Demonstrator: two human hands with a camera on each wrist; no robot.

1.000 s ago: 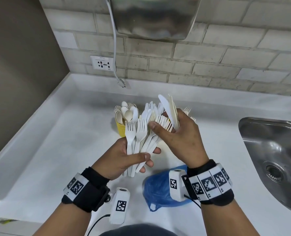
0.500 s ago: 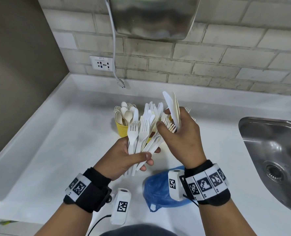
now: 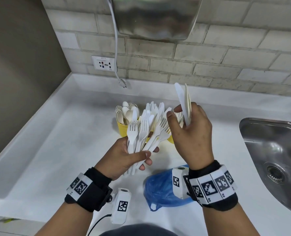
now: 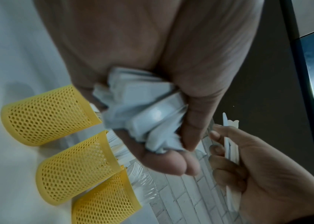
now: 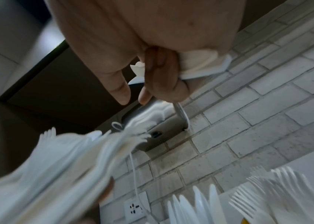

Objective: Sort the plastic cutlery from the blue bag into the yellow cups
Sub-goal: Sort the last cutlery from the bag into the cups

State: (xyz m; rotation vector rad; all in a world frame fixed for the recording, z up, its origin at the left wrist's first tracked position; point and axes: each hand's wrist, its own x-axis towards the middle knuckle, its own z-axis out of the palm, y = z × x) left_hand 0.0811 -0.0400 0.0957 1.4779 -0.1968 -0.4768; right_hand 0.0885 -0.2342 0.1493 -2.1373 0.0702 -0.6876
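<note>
Sorting mid-way: left hand gripping a fan of forks over the bench; right hand pinching knives upright. Next, probably: knives down into the middle yellow cup, tips clear of its rim. Blue bag flat near the bench edge.

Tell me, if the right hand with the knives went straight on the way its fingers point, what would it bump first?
Probably nothing soon: the right hand points its knives up toward the brick wall, well above the yellow cups. Depth is unclear.
</note>
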